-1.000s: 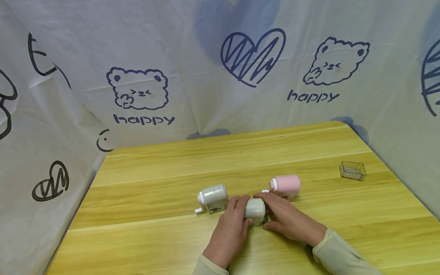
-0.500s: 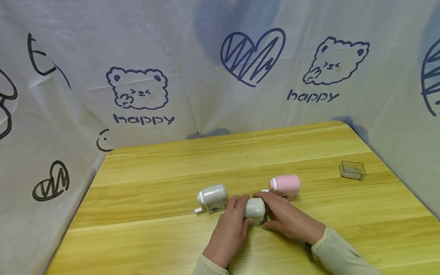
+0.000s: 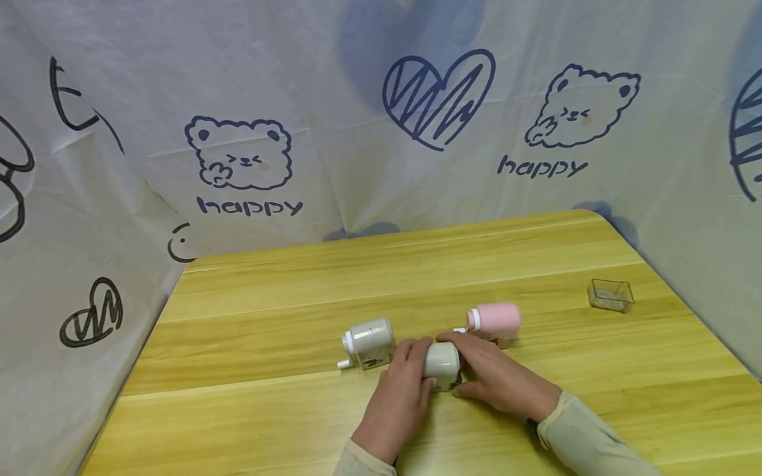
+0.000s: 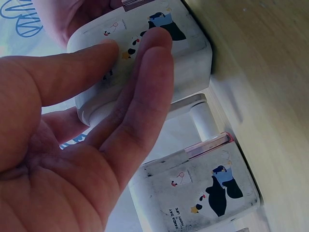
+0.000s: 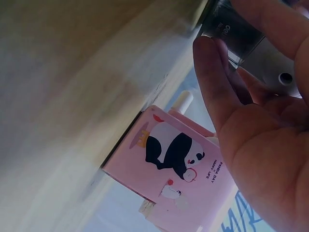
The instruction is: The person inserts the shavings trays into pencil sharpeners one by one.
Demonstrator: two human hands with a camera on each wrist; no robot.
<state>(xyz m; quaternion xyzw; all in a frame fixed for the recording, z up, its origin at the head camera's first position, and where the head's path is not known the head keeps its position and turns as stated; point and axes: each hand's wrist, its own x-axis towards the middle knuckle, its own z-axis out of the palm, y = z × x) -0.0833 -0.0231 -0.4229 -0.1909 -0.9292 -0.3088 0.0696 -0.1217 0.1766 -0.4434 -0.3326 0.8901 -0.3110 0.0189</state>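
In left hand [image 3: 400,395] and right hand [image 3: 499,378]: grey sharpener [image 3: 442,361], held crosswise

Clamped at the left, pinched between thumb and fingers at the right. Resting on the bench [image 3: 256,330], long axis left to right, round hole [image 5: 285,78] facing right, left end hidden. Just beyond to the left, second grey sharpener [image 3: 372,336], white crank [image 3: 345,363] pointing left. Past the right hand, pink sharpener [image 3: 499,318], aligned likewise. Farther right, see-through box [image 3: 611,297].

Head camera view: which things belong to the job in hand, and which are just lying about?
Probably in the job:
held gray pencil sharpener
left hand
right hand

Not held, so probably just lying about:
second gray pencil sharpener
pink pencil sharpener
clear open-topped box
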